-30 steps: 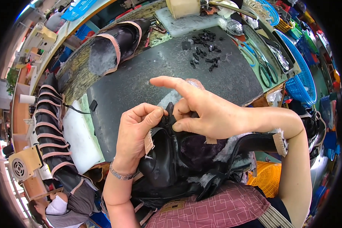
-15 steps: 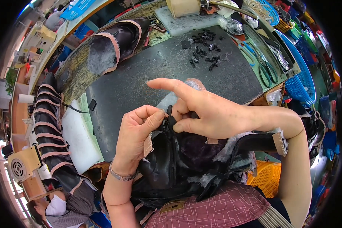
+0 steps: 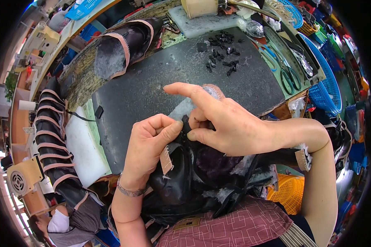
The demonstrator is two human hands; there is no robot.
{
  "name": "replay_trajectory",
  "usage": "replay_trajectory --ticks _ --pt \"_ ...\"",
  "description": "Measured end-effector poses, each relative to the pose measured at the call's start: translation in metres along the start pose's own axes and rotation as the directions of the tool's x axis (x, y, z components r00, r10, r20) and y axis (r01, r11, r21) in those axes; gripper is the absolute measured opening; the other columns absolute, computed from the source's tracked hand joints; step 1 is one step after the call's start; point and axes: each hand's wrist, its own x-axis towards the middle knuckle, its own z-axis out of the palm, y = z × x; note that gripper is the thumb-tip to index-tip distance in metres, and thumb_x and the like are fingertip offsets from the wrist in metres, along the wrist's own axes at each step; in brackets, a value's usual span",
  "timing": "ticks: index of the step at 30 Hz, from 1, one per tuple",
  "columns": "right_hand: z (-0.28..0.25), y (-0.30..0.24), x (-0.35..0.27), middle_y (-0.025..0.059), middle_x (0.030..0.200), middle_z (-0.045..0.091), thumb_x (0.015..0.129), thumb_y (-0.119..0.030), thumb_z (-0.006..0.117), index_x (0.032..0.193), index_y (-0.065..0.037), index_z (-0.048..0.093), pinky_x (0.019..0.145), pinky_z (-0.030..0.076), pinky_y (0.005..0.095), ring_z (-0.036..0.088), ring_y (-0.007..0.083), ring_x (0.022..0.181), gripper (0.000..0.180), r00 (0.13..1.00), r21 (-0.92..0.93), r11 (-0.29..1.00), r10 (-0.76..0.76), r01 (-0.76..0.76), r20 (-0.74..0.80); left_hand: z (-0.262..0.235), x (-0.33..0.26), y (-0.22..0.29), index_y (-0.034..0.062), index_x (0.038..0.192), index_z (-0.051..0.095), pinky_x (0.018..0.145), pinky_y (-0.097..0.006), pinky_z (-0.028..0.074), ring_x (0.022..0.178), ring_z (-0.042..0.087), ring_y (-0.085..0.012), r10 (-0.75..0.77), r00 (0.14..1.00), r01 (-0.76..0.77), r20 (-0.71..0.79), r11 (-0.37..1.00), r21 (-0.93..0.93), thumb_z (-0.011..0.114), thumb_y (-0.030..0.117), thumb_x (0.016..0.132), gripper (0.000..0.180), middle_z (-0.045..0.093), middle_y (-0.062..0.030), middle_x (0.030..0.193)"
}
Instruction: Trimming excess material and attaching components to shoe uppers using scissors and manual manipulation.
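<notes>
A black leather boot upper (image 3: 169, 185) with grey fuzzy lining lies bunched across my lap, over a maroon patterned apron (image 3: 235, 222). Between my hands the end of its black zipper (image 3: 186, 129) points up. My left hand (image 3: 146, 140) pinches it between thumb and fingertips. On the other side, my right hand (image 3: 231, 127) grips the same end with its thumb and curled fingers, its index finger stretched out to the left. Whether a slider sits on the tape there is hidden by my fingers. Several small black zipper sliders (image 3: 224, 38) lie loose on the dark work board (image 3: 148, 86).
Another boot upper (image 3: 123, 43) lies at the far left of the bench. A stack of black uppers (image 3: 53, 144) stands left of it. Scissors (image 3: 290, 78) and a metal ruler (image 3: 274, 39) lie at the right. A yellow basket (image 3: 286, 191) is below; a blue basket (image 3: 325, 92) stands right.
Both hands have shifted slightly, with my left fingertips moving right and closer to my right hand at the zipper end. The boot upper has shifted a little with them.
</notes>
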Motion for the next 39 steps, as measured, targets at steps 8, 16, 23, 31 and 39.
replay_trajectory --ticks 8,16,23,31,39 --pt "-0.003 -0.005 -0.002 0.0142 0.076 0.06 0.073 -0.001 0.056 0.12 -0.006 0.04 0.063 0.045 0.0407 0.061 0.0312 0.073 0.049 0.997 -0.015 0.998 -0.068 0.069 0.04 -0.002 0.0 0.003 0.0006 0.085 0.061 0.058 -0.016 0.039 0.066 0.048 -0.0008 -0.075 0.993 0.087 0.09 0.988 -0.13 0.061 0.011 0.086 0.01 0.058 0.0029 0.074" --pt "0.009 0.01 -0.003 0.0076 0.078 0.049 0.061 -0.012 0.061 0.088 0.001 0.057 0.052 0.046 0.0293 0.054 0.019 0.062 0.03 0.737 -0.587 0.575 -0.674 0.57 0.055 0.001 0.002 -0.002 -0.0007 0.084 0.062 0.059 -0.016 0.04 0.066 0.051 -0.0017 0.043 0.998 -0.047 -0.04 0.992 -0.118 0.059 0.01 0.085 0.011 0.06 0.0011 0.075" --pt "0.017 0.019 -0.001 0.0068 0.079 0.052 0.056 -0.015 0.059 0.081 0.001 0.059 0.054 0.045 0.026 0.053 0.0168 0.064 0.03 0.469 -0.602 0.362 -0.883 0.712 0.024 0.004 -0.005 -0.006 -0.0014 0.084 0.06 0.054 -0.016 0.032 0.063 0.041 0.0008 0.246 0.965 -0.245 -0.089 0.969 0.024 0.058 0.012 0.088 0.014 0.053 0.0067 0.07" --pt "0.015 0.02 -0.002 0.0072 0.081 0.054 0.058 -0.014 0.059 0.082 0.0 0.059 0.057 0.047 0.0261 0.055 0.0175 0.065 0.028 0.522 -0.657 0.363 -0.851 0.661 0.055 0.0 -0.002 -0.009 -0.0015 0.084 0.06 0.055 -0.016 0.034 0.064 0.042 0.0006 0.202 0.977 -0.202 -0.065 0.979 -0.006 0.058 0.013 0.088 0.015 0.053 0.0063 0.072" --pt "0.018 0.022 0.0 0.0042 0.077 0.055 0.057 -0.013 0.059 0.082 -0.003 0.058 0.044 0.038 0.0212 0.049 0.01 0.054 0.026 0.561 -0.722 0.372 -0.827 0.583 0.027 0.003 -0.004 0.005 -0.0013 0.083 0.061 0.061 -0.018 0.04 0.068 0.049 -0.0021 0.119 0.992 -0.119 0.045 0.993 -0.011 0.06 0.009 0.086 0.01 0.059 0.0025 0.076"
